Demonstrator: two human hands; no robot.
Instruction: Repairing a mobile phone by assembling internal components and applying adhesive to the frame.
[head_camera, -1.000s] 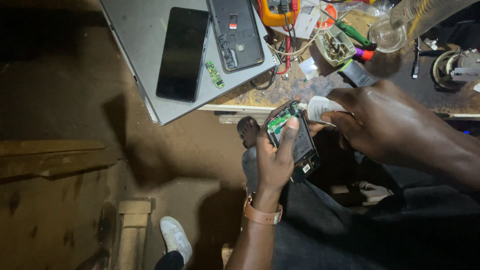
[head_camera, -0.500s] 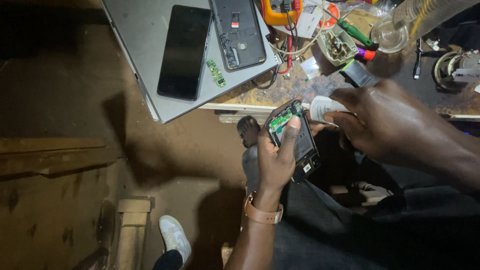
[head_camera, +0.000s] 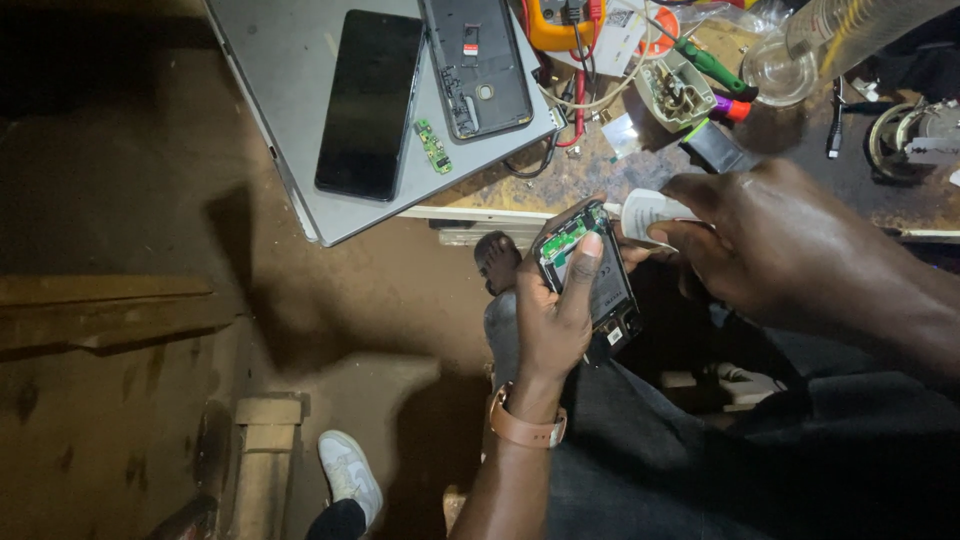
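Head view looks down past the edge of a cluttered wooden bench to the person's lap. The left hand grips an opened black phone with a bare green circuit board at its top end, held over the lap just below the bench edge; its fingers wrap around the body, thumb laid along the face, so much of the phone's lower half is hidden. The right hand pinches a small white tube-shaped bottle, whose tip touches the phone's top corner; the fingers cover its back end, so its full shape is unclear. On the bench lie a grey closed laptop, cut off at the top, bearing a black glossy phone screen, a dark grey phone back frame and a small green circuit strip. Tangled wires and tools beyond are hard to tell apart.
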